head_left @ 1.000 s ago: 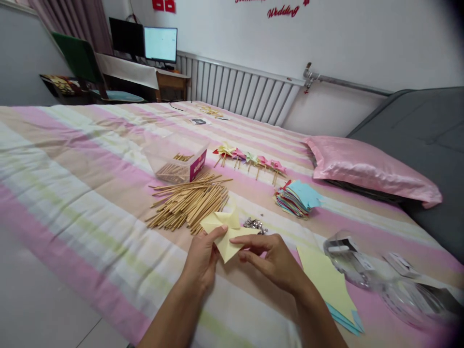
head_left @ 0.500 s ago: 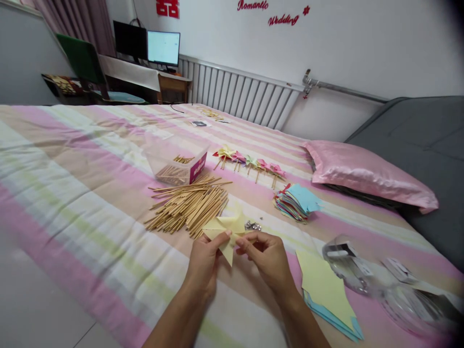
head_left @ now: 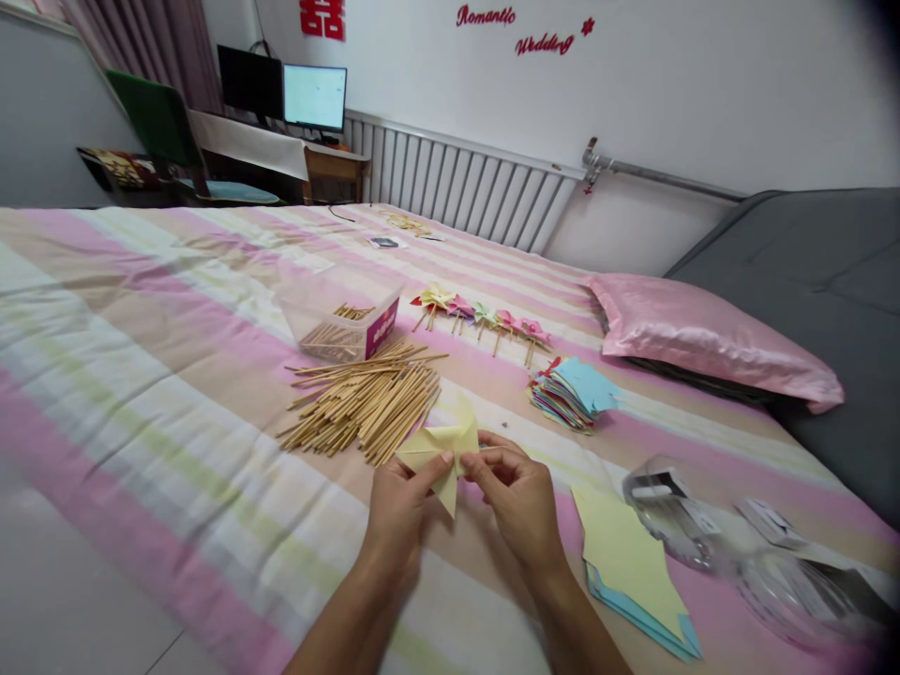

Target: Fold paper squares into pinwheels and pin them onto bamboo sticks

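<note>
A pale yellow paper pinwheel (head_left: 442, 441), its points partly folded to the middle, is held above the bed between both hands. My left hand (head_left: 404, 502) pinches it from the left, thumb on its centre. On the other side, my right hand (head_left: 512, 492) grips its right edge with thumb and forefinger. Beyond the hands lies a heap of thin wooden sticks (head_left: 366, 398). Small metal pieces behind my right fingers are mostly hidden. Yellow and blue paper sheets (head_left: 625, 553) lie to the right of my right forearm.
Several finished pinwheels on sticks (head_left: 482, 314) lie in a row farther back. A clear plastic box (head_left: 341, 314) holds more sticks. A stack of coloured paper (head_left: 573, 394), clear plastic packaging (head_left: 675, 516) and a pink pillow (head_left: 710, 333) are on the right.
My right hand has moved slightly left, its thumb and forefinger closer to the pinwheel's centre. The right-hand point of the paper is now folded inward, and the metal pieces have become mostly covered.
</note>
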A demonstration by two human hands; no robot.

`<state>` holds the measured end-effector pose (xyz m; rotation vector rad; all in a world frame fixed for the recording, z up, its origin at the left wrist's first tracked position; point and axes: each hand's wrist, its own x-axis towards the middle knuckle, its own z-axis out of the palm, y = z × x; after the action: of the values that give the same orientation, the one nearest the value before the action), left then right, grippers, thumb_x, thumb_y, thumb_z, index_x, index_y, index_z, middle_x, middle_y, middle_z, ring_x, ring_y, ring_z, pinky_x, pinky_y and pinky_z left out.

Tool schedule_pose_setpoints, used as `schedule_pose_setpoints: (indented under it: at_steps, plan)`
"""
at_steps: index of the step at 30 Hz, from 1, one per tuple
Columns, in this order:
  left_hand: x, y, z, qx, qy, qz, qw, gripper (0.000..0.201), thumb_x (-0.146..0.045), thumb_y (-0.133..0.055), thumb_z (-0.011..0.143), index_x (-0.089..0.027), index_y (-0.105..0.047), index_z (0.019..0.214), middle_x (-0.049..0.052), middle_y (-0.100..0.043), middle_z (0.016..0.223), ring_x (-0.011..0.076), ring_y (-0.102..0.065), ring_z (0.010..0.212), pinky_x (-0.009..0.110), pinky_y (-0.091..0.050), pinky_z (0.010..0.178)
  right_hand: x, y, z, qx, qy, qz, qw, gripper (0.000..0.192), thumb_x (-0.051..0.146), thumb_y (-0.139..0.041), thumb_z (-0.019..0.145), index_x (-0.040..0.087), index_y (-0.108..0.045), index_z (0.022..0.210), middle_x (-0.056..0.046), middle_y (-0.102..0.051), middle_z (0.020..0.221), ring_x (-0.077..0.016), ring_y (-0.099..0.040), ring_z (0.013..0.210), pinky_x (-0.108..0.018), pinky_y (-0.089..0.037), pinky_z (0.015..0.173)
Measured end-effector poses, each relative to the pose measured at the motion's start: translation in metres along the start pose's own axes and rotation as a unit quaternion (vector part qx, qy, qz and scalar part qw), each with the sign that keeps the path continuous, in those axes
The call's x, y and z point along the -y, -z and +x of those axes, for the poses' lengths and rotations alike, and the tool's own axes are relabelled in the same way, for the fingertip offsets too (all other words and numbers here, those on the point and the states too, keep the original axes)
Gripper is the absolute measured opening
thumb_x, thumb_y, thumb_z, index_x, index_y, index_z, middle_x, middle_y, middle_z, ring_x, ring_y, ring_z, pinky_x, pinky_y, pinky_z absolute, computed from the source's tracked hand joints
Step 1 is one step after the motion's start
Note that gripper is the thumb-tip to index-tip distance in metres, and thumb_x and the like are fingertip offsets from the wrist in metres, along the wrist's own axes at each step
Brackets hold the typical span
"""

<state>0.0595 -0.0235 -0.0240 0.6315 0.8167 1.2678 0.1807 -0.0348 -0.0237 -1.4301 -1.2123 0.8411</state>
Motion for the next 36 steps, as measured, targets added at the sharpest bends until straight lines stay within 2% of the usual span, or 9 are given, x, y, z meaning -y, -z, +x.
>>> schedule_pose_setpoints:
  at_steps: [9, 14, 18, 21, 23, 26, 29, 32, 36]
  plan:
    - [0.000, -0.001, 0.000, 0.027, -0.038, 0.047, 0.998, 0.021, -0.028, -0.074, 0.070, -0.015, -0.076, 0.086, 0.008, -0.074, 0.082, 0.0193, -0.067, 0.078, 0.028, -0.050, 0.076, 0.001, 0.001, 0.000, -0.008, 0.022, -0.004, 1.000, 0.025, 0.040, -0.068, 0.075, 0.020, -0.071, 0.061, -0.008, -0.068, 0.077, -0.0257, -0.058, 0.101, -0.032, -0.046, 0.077]
    - [0.004, 0.002, 0.001, 0.001, -0.023, 0.051, 0.998, 0.022, -0.027, -0.075, 0.068, -0.013, -0.075, 0.085, 0.008, -0.074, 0.080, 0.0187, -0.067, 0.076, 0.027, -0.050, 0.071, 0.000, 0.001, 0.001, -0.014, 0.026, -0.013, 0.999, 0.026, 0.039, -0.069, 0.074, 0.020, -0.070, 0.056, -0.007, -0.068, 0.068, -0.0260, -0.057, 0.103, -0.034, -0.044, 0.083]
    - [0.006, 0.001, 0.002, -0.032, -0.004, 0.030, 0.999, 0.029, -0.028, -0.076, 0.066, -0.011, -0.073, 0.089, 0.010, -0.074, 0.084, 0.0203, -0.067, 0.077, 0.027, -0.050, 0.068, 0.000, 0.000, 0.000, -0.003, 0.015, -0.012, 1.000, 0.028, 0.040, -0.069, 0.073, 0.018, -0.067, 0.056, -0.010, -0.069, 0.078, -0.0268, -0.057, 0.107, -0.033, -0.046, 0.081]
    - [0.006, 0.001, 0.002, -0.037, 0.000, -0.010, 0.999, 0.036, -0.027, -0.075, 0.066, -0.011, -0.071, 0.098, 0.010, -0.074, 0.088, 0.0218, -0.067, 0.085, 0.030, -0.050, 0.076, 0.002, -0.002, -0.003, -0.003, -0.005, 0.063, 0.998, 0.027, 0.040, -0.074, 0.068, 0.018, -0.058, 0.067, -0.011, -0.065, 0.106, -0.0222, -0.065, 0.090, -0.030, -0.050, 0.070]
    - [0.006, 0.001, 0.002, -0.035, 0.001, -0.040, 0.999, 0.039, -0.026, -0.075, 0.067, -0.011, -0.069, 0.102, 0.010, -0.074, 0.090, 0.0219, -0.067, 0.089, 0.031, -0.050, 0.081, 0.003, -0.004, -0.004, -0.015, -0.013, 0.121, 0.992, 0.036, 0.037, -0.077, 0.065, 0.020, -0.048, 0.076, -0.008, -0.062, 0.111, -0.0159, -0.066, 0.073, -0.028, -0.051, 0.063]
    - [0.006, -0.001, 0.002, -0.032, 0.004, -0.068, 0.997, 0.040, -0.023, -0.075, 0.067, -0.012, -0.068, 0.105, 0.009, -0.073, 0.091, 0.0214, -0.066, 0.090, 0.031, -0.049, 0.082, 0.003, -0.007, -0.005, -0.018, -0.032, 0.183, 0.983, 0.050, 0.033, -0.080, 0.062, 0.022, -0.043, 0.094, -0.003, -0.064, 0.099, -0.0133, -0.065, 0.067, -0.027, -0.051, 0.065]
    - [0.009, -0.004, 0.000, -0.034, 0.003, -0.081, 0.996, 0.040, -0.022, -0.075, 0.067, -0.013, -0.068, 0.105, 0.008, -0.073, 0.091, 0.0205, -0.066, 0.089, 0.029, -0.050, 0.081, 0.002, -0.011, -0.004, 0.012, -0.098, 0.237, 0.966, 0.058, 0.033, -0.080, 0.062, 0.019, -0.046, 0.107, -0.002, -0.066, 0.085, -0.0150, -0.064, 0.072, -0.028, -0.050, 0.070]
    - [0.012, -0.007, -0.002, -0.043, 0.012, -0.079, 0.996, 0.038, -0.022, -0.077, 0.064, -0.014, -0.069, 0.100, 0.007, -0.074, 0.086, 0.0203, -0.067, 0.085, 0.028, -0.050, 0.075, 0.000, -0.013, -0.004, 0.034, -0.145, 0.258, 0.954, 0.042, 0.035, -0.079, 0.064, 0.013, -0.058, 0.093, -0.006, -0.067, 0.083, -0.0151, -0.061, 0.073, -0.027, -0.047, 0.069]
    - [0.016, -0.009, -0.003, -0.054, 0.017, -0.055, 0.997, 0.029, -0.024, -0.077, 0.064, -0.012, -0.071, 0.090, 0.006, -0.073, 0.079, 0.0185, -0.066, 0.076, 0.026, -0.050, 0.067, -0.001, -0.014, -0.006, 0.014, -0.161, 0.265, 0.950, 0.032, 0.034, -0.079, 0.063, 0.012, -0.063, 0.079, -0.006, -0.067, 0.077, -0.0141, -0.058, 0.068, -0.027, -0.044, 0.065]
